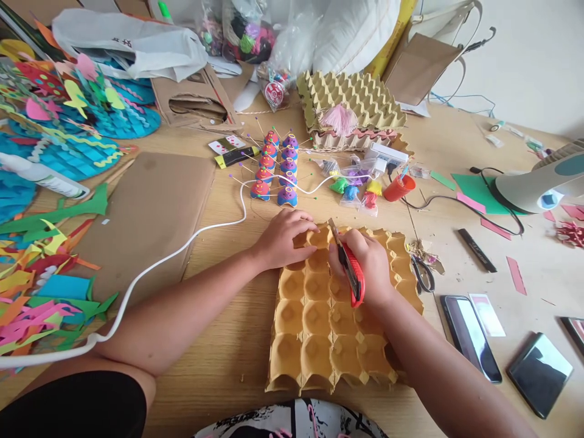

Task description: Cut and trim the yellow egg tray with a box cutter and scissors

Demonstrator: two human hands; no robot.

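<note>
Head view: the yellow-brown egg tray [314, 316] is on the table [214, 322] right in front of me, cups facing up. My right hand [370, 267] is over its far half, fingers wrapped around a red utility knife [354, 277]. Blade is out, pointing away from me at the tray's far row; can't tell if the tip touches. My left hand [289, 239] is at the tray's far-left corner, thumb and fingers parted, laid over the edge cups, no tool in it.

Beyond the tray: two columns of painted caterpillar-like figures [287, 165], one red, one purple, ball-headed pins sticking out. White cable [159, 261] runs past them. Right of the tray: black-handled scissors [424, 275], then a smartphone [471, 337]. Red cup [399, 187] sits past the far-right corner. More egg trays [365, 100] stacked at the back.
</note>
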